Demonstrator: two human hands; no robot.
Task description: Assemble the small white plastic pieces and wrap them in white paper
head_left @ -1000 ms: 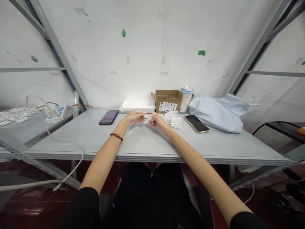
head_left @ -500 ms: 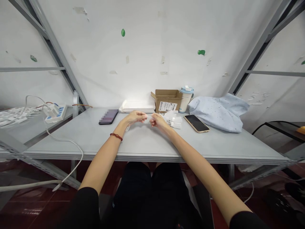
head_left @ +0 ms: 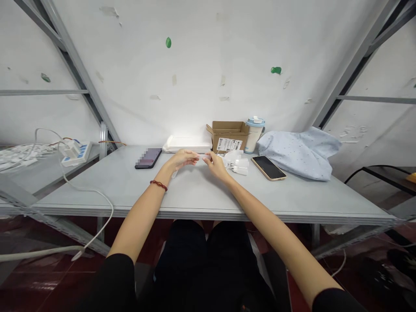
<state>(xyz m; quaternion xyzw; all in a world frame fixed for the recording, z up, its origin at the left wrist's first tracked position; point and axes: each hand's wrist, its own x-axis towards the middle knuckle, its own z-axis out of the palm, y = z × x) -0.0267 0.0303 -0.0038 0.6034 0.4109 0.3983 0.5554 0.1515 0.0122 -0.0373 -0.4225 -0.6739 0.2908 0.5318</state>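
Before the cardboard box [head_left: 227, 134], the left hand [head_left: 183, 159] and right hand [head_left: 216, 166], fingertips nearly closed, pinch a small translucent piece [head_left: 204, 156], probably for steadiness.

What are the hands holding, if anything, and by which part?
A small, whitish, translucent piece, seemingly by opposite ends: one in the left hand, the other in the right hand.

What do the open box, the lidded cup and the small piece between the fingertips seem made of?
Box: matte cardboard, judging by its plain brown, stiffly folded sides. Cup: probably smooth plastic, or coated paper; its pale sides look even. Small piece: perhaps thin plastic, since it looks whitish and translucent.
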